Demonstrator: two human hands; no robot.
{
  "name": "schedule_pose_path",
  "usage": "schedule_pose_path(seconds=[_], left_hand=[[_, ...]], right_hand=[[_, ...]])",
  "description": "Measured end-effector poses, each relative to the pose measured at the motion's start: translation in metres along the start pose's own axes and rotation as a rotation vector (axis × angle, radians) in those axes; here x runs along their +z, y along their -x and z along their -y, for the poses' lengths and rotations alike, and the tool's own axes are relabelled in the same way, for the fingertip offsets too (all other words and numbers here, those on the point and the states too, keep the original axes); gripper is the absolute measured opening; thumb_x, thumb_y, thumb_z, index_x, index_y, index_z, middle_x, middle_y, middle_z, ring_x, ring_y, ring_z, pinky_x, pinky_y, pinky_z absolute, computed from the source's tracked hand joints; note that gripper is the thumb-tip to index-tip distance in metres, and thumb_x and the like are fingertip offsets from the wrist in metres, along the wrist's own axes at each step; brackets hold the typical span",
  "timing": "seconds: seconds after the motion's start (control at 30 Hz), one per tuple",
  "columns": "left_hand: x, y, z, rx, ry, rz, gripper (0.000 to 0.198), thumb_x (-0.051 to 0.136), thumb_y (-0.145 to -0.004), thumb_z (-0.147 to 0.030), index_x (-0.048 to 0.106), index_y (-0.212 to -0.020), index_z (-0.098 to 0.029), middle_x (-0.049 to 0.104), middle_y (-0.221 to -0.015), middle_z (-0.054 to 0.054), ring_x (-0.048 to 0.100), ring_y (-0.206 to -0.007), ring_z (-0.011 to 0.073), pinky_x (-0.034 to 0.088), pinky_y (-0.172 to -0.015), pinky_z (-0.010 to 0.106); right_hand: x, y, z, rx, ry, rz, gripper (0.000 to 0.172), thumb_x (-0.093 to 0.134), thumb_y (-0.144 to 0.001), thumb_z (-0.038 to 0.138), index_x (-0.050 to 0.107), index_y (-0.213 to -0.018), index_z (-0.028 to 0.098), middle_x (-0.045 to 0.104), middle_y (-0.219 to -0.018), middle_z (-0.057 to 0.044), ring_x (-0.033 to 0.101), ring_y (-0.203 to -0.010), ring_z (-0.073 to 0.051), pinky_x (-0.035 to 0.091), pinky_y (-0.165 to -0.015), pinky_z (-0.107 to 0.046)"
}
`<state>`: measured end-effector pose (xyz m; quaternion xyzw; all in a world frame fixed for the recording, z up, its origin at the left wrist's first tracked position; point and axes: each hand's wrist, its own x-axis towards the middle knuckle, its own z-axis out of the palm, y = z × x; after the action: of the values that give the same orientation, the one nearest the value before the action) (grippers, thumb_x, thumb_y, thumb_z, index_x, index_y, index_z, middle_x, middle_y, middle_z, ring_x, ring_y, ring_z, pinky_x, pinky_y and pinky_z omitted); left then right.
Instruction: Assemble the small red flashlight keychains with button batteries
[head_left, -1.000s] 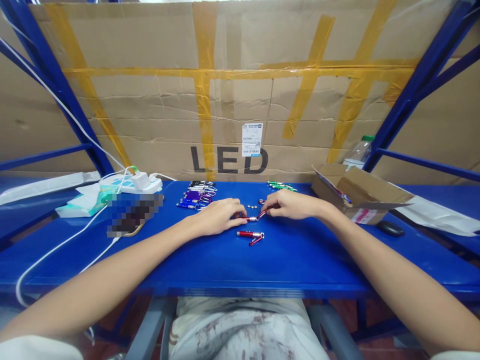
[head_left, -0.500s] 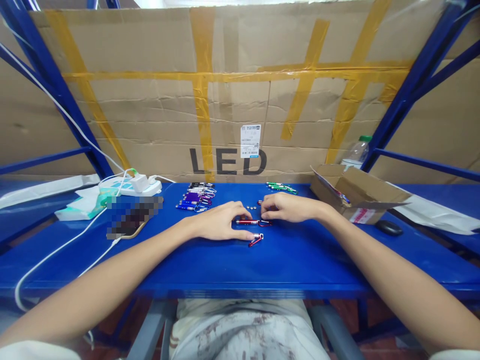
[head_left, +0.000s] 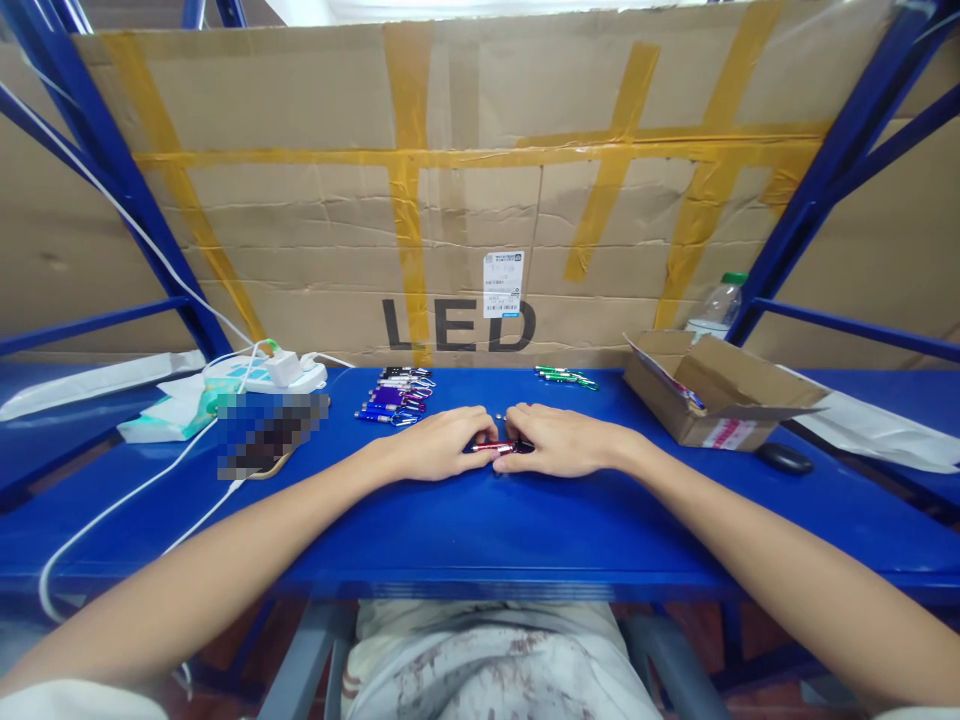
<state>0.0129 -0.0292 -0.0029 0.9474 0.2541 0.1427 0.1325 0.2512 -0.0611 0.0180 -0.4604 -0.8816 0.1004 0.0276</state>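
My left hand [head_left: 442,443] and my right hand [head_left: 559,440] meet at the middle of the blue table [head_left: 480,530]. Between them lie red keychain flashlights [head_left: 491,448], held close together side by side. The fingers of both hands are closed on these, and they cover much of the red barrels and clips. One small silver disc [head_left: 499,416] shows just behind the fingertips. Further back on the left, several keychain flashlights [head_left: 394,397] in black, silver, purple and blue lie in a row with their carabiner clips. Green ones [head_left: 566,377] lie behind my right hand.
An open cardboard box [head_left: 720,395] stands at the right, with a black mouse [head_left: 784,458] beside it and a bottle [head_left: 718,303] behind. At the left are a phone [head_left: 274,440], a white power strip [head_left: 304,378], cables and a tissue pack [head_left: 169,415]. Taped cardboard [head_left: 322,250] backs the table.
My right hand has come towards me and to the left, closing in on my left hand. The separate red flashlights are now gathered between the fingers. The view has shifted slightly.
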Motion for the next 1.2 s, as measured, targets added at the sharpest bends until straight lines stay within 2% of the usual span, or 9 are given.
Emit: schedule_pose_path(seconds=[0.07,0.17,0.37,0.6,0.77,0.87,1.03,1.13,1.2], left_hand=[[-0.001,0.000,-0.001,-0.006,-0.001,0.008,0.020,0.060,-0.102,-0.039,0.065,-0.107,-0.021,0.067,-0.102,0.005,0.065,-0.092,0.0218,0.049,-0.080,0.033],[-0.001,0.000,-0.002,0.000,-0.009,0.011,0.021,0.059,-0.103,-0.041,0.066,-0.107,-0.021,0.067,-0.101,0.005,0.065,-0.091,0.0217,0.048,-0.079,0.032],[-0.001,-0.001,-0.002,-0.043,-0.005,-0.006,0.026,0.059,-0.104,-0.047,0.066,-0.108,-0.022,0.070,-0.099,0.004,0.066,-0.085,0.0201,0.046,-0.073,0.031],[-0.004,0.000,-0.002,-0.039,0.013,0.005,0.023,0.058,-0.105,-0.043,0.063,-0.106,-0.021,0.070,-0.098,0.004,0.065,-0.083,0.0195,0.047,-0.073,0.031],[-0.004,0.000,-0.002,-0.020,-0.013,0.007,0.018,0.062,-0.102,-0.038,0.064,-0.108,-0.021,0.070,-0.102,0.004,0.067,-0.087,0.0207,0.048,-0.075,0.031],[-0.004,0.000,0.000,0.003,-0.031,-0.001,0.018,0.064,-0.100,-0.036,0.064,-0.110,-0.021,0.069,-0.106,0.006,0.067,-0.095,0.0228,0.049,-0.081,0.032],[-0.003,0.000,0.003,-0.013,-0.022,0.002,0.018,0.066,-0.100,-0.035,0.065,-0.112,-0.021,0.069,-0.107,0.006,0.066,-0.100,0.0238,0.049,-0.084,0.033],[-0.003,0.000,0.003,-0.009,-0.020,-0.006,0.019,0.066,-0.101,-0.038,0.066,-0.111,-0.022,0.069,-0.106,0.005,0.066,-0.099,0.0237,0.049,-0.083,0.033],[-0.003,-0.001,0.004,0.001,-0.034,-0.010,0.022,0.066,-0.101,-0.041,0.068,-0.112,-0.022,0.070,-0.106,0.006,0.066,-0.100,0.0243,0.049,-0.084,0.034]], right_hand=[[0.001,-0.001,-0.001,-0.019,0.034,-0.016,0.048,0.054,-0.100,0.070,0.054,-0.096,0.023,0.067,-0.104,-0.012,0.062,-0.095,-0.030,0.046,-0.077,-0.038],[0.000,-0.001,-0.002,-0.045,0.048,0.001,0.039,0.057,-0.101,0.061,0.053,-0.094,0.023,0.066,-0.105,-0.011,0.061,-0.097,-0.029,0.045,-0.079,-0.038],[0.003,0.000,0.003,-0.036,0.023,-0.057,0.046,0.063,-0.095,0.068,0.050,-0.098,0.024,0.065,-0.107,-0.011,0.059,-0.098,-0.031,0.044,-0.077,-0.039],[0.010,-0.002,0.006,-0.101,0.046,-0.116,0.018,0.062,-0.094,0.033,0.046,-0.097,0.024,0.064,-0.104,-0.009,0.058,-0.091,-0.028,0.044,-0.077,-0.038],[0.004,-0.003,-0.012,-0.174,-0.061,-0.064,0.017,0.062,-0.087,0.018,0.049,-0.096,0.023,0.063,-0.102,-0.007,0.058,-0.088,-0.024,0.045,-0.078,-0.035],[0.000,-0.003,-0.021,-0.159,-0.117,-0.025,0.018,0.064,-0.088,0.019,0.052,-0.101,0.023,0.063,-0.103,-0.006,0.058,-0.087,-0.022,0.045,-0.077,-0.033],[0.000,-0.005,-0.023,-0.200,-0.155,-0.014,0.025,0.068,-0.097,0.043,0.055,-0.103,0.021,0.062,-0.103,-0.006,0.058,-0.091,-0.023,0.047,-0.082,-0.034],[0.000,-0.006,-0.024,-0.226,-0.135,-0.015,0.023,0.062,-0.101,0.043,0.058,-0.100,0.021,0.063,-0.101,-0.007,0.058,-0.092,-0.023,0.047,-0.083,-0.034],[-0.002,-0.006,-0.027,-0.206,-0.150,0.008,0.021,0.065,-0.100,0.042,0.059,-0.100,0.021,0.065,-0.102,-0.007,0.059,-0.088,-0.022,0.047,-0.079,-0.033]])
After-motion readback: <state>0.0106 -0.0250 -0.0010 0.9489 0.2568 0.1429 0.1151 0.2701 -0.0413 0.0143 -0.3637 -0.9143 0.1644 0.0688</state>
